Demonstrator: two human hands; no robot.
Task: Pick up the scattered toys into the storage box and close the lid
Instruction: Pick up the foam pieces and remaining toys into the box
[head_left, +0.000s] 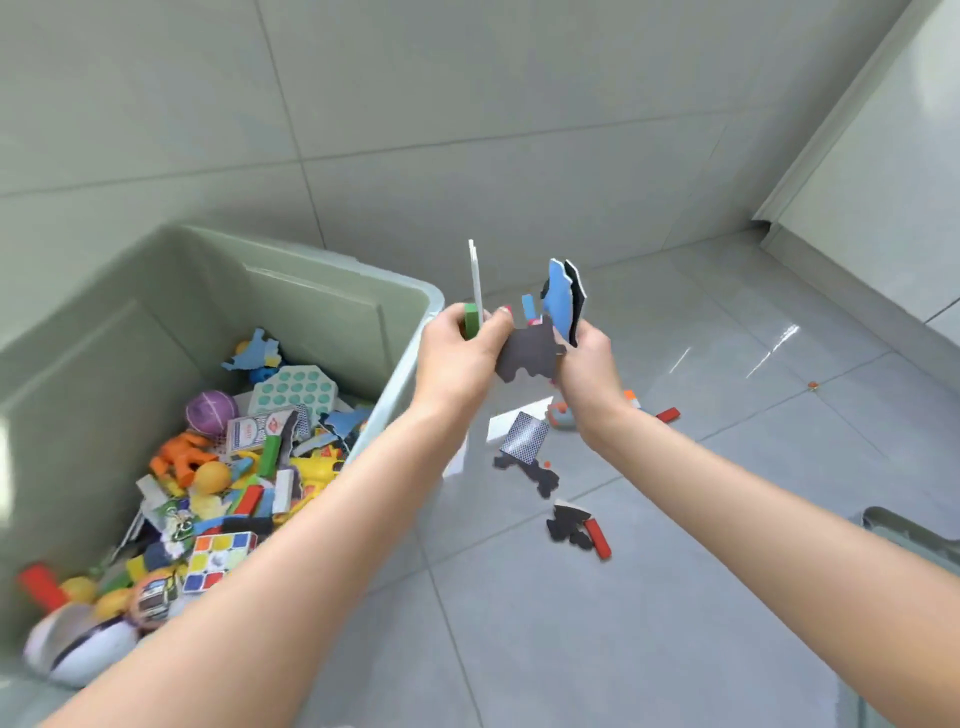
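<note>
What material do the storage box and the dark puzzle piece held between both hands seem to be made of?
Storage box: probably plastic, pale green, smooth with a soft sheen and moulded walls. Dark puzzle piece: likely foam or thick card, matte grey-black, with a cut jigsaw edge; the look leaves this open.

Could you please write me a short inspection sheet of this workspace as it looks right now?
Surface: grey tiled floor, glossy.
Job's things: green storage box open, heaped with toys; no lid on it. Dark puzzle pieces, a playing card and red blocks lie on the floor.
Clutter: small orange bead apart.
Grippers: left hand grips a green block and white board; right hand grips blue and dark puzzle pieces.
Cables: nothing seen.
Surroundings: tiled wall.
</note>
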